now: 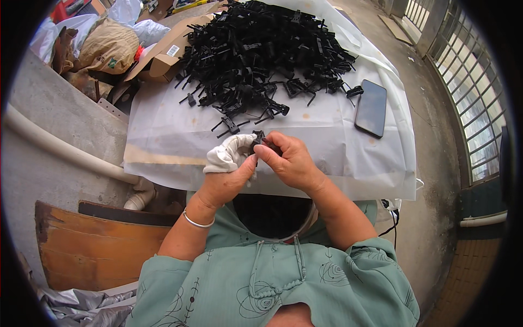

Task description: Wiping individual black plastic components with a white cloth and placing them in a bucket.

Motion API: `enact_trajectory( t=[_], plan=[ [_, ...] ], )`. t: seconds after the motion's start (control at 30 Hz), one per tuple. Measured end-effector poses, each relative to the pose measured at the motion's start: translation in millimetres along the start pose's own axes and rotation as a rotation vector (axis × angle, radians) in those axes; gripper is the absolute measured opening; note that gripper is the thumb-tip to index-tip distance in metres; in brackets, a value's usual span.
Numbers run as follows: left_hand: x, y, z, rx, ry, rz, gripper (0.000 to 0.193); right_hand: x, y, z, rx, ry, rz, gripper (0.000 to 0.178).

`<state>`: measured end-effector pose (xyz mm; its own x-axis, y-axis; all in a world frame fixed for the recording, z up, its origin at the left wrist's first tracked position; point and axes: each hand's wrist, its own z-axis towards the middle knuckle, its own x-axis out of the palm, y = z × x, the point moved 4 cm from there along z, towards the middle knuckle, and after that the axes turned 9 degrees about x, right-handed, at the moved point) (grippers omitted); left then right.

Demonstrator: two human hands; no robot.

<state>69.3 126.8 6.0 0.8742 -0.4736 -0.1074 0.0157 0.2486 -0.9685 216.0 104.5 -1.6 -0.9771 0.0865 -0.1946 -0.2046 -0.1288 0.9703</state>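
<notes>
Green patterned shirt (229, 283) nearest the camera, drawstring at its front. Both forearms extend forward from it; a silver bracelet (198, 222) circles the left wrist. Left hand (235, 163): white glove (222, 156) over the fingers, thumb bare; thumb and fingers pinch a small black part (258, 138). Right hand (287, 158): bare, thumb and fingers pressed together on the same part, tips close to the left thumb. Fine detail of the part is mostly hidden by fingers.

Position of the part: held up between the two hands, over the near side of a counter covered with a white sheet (174, 128). Beyond the hands, a large heap of similar black parts (267, 49), several lying loose at its near edge. To the right of the heap, a dark-screened phone (371, 109) lies flat. Left of the heap: an opened cardboard box (166, 61). Below the counter's near edge, at the lap, a dark round container (272, 215).
</notes>
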Motion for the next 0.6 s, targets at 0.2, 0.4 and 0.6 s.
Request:
enact_trajectory(
  t=[0.2, 0.4, 0.6],
  plan=[
    [5.7, -3.6, -3.0, 0.012, -0.039, 0.076, 0.030, 5.7, -2.6, -3.6, -0.125, 0.146, -0.071, 0.026],
    [7.4, -8.0, -5.4, 0.338, -0.042, 0.496, 0.031, 19.2, -14.7, -8.1, 0.053, 0.161, 0.095, 0.026],
    [1.7, -5.9, -3.4, 0.119, -0.075, 0.066, 0.032, 7.9, -0.4, -6.7, -0.007, 0.179, 0.033, 0.021]
  ],
)
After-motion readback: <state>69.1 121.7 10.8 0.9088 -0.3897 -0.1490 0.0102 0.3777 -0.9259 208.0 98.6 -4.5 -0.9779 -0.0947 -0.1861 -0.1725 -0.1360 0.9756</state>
